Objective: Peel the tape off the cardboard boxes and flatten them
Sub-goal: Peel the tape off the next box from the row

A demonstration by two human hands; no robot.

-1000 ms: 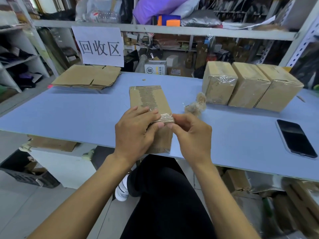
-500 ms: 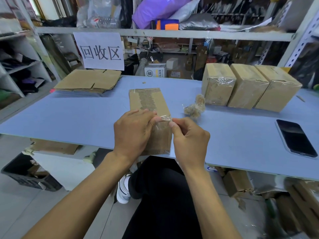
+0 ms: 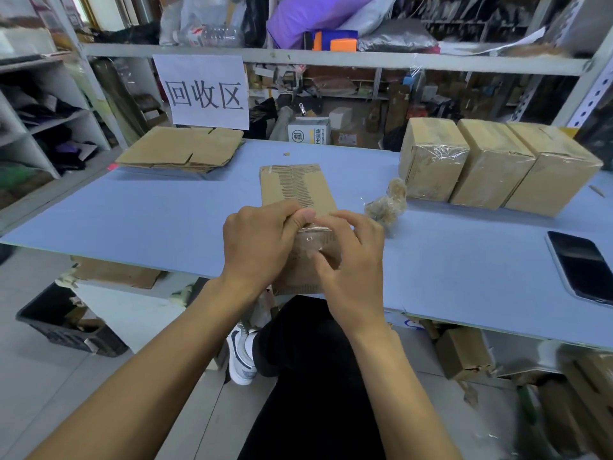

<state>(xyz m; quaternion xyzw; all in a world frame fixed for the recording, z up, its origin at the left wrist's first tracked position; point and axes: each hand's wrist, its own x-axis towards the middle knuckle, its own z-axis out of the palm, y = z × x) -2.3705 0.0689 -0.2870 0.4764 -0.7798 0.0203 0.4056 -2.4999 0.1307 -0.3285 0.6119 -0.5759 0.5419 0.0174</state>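
Blue table across the whole middle, far edge against cluttered shelving. At eleven o'clock, pile of flattened cardboard lying flat below a paper sign with printed characters. At one to two o'clock, three taped boxes upright in a row, sides touching, clear film wrinkled over the near faces. At three o'clock, dark phone face up near the table's near edge. At dead centre, flattened box lying lengthwise, far end towards twelve, near end overhanging the table edge towards six, torn paper streaks down the far half and clear tape wrapped round the middle. Left hand curled over the left side of that box, thumb tip pressed on top at the tape's upper edge. Right hand clasping the right side, fingers bent over the tape, thumb laid on the taped face. Just right of centre, towards two o'clock, crumpled wad of peeled tape resting on the table, near the first taped box but apart from it.
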